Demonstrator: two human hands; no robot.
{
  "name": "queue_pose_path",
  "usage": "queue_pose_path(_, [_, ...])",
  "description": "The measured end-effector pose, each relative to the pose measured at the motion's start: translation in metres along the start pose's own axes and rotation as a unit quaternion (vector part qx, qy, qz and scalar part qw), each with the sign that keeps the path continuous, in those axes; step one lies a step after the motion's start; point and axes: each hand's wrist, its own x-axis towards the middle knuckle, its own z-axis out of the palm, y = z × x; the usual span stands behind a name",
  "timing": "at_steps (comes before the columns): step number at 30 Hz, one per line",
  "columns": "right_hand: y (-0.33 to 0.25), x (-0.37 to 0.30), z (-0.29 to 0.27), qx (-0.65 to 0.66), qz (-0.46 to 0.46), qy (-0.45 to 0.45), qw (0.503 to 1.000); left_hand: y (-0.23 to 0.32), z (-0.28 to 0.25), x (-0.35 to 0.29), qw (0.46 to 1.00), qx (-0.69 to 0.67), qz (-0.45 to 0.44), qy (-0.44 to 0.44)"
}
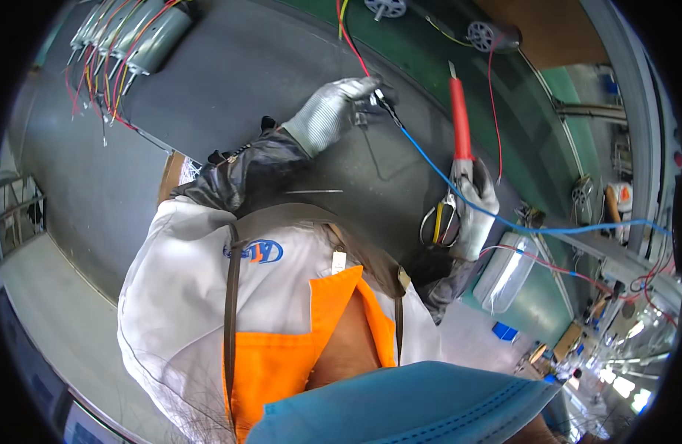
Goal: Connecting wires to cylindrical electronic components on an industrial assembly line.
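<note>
My left hand (327, 117), in a pale ribbed glove, pinches the end of red and black wires (363, 66) where they meet a blue wire (429, 164). A short dark section of lead (390, 111) lies at that junction. My right hand (477, 211), also gloved, is closed around the lower end of a red-handled tool (460, 118) with a narrow flat metal tip pointing away from me. Scissors (438, 224) with black and yellow loops sit against this hand; whether it grips them too is hidden. The blue wire runs across my right hand toward the far right.
Several grey cylindrical motors (157, 46) with coloured leads lie at the far left of the dark table (244, 74). More motors (493, 37) rest on the green surface (529, 111). A thin metal rod (315, 192) lies before me. A clear plastic container (507, 272) stands right.
</note>
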Motion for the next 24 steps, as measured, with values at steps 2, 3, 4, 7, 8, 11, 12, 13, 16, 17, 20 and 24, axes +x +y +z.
queue_pose_path(2, [-0.017,0.038,0.031,0.084,0.041,-0.118,0.989,0.001,-0.01,-0.005,1.0,0.01,0.024,-0.012])
queue_pose_path(3, [-0.024,0.055,0.046,0.083,0.035,-0.127,0.988,0.005,-0.012,-0.007,0.999,0.009,0.034,-0.008])
queue_pose_path(4, [-0.03,0.071,0.058,0.094,0.018,-0.158,0.983,0.006,-0.011,-0.01,0.999,-0.007,0.038,0.007])
queue_pose_path(7, [-0.04,0.111,0.084,0.065,0.005,-0.222,0.973,0.01,-0.017,-0.013,0.999,-0.015,0.04,0.026])
queue_pose_path(8, [-0.042,0.122,0.088,0.024,0.013,-0.251,0.968,0.013,-0.019,-0.014,0.999,-0.007,0.033,0.031])
queue_pose_path(11, [-0.039,0.133,0.092,-0.01,0.019,-0.248,0.969,0.015,-0.018,-0.016,0.999,-0.019,0.032,0.028])
queue_pose_path(12, [-0.037,0.135,0.091,-0.035,0.01,-0.231,0.972,0.014,-0.017,-0.012,0.999,-0.032,0.024,0.025])
queue_pose_path(13, [-0.043,0.129,0.096,-0.044,-0.003,-0.217,0.975,0.014,-0.011,-0.009,0.999,-0.044,0.02,0.024])
queue_pose_path(16, [-0.05,0.111,0.096,-0.122,-0.075,-0.169,0.975,-0.003,-0.035,0.008,0.994,-0.007,0.043,-0.1])
queue_pose_path(17, [-0.038,0.107,0.085,-0.111,-0.084,-0.145,0.98,0.01,-0.006,-0.002,1.0,-0.025,0.014,-0.014])
queue_pose_path(20, [-0.044,0.063,0.044,-0.137,-0.12,-0.069,0.981,0.018,0.006,-0.018,0.998,-0.058,0.023,0.025])
queue_pose_path(24, [-0.029,0.005,-0.033,-0.261,-0.04,0.081,0.961,0.004,-0.031,-0.003,0.999,-0.014,-0.006,0.04])
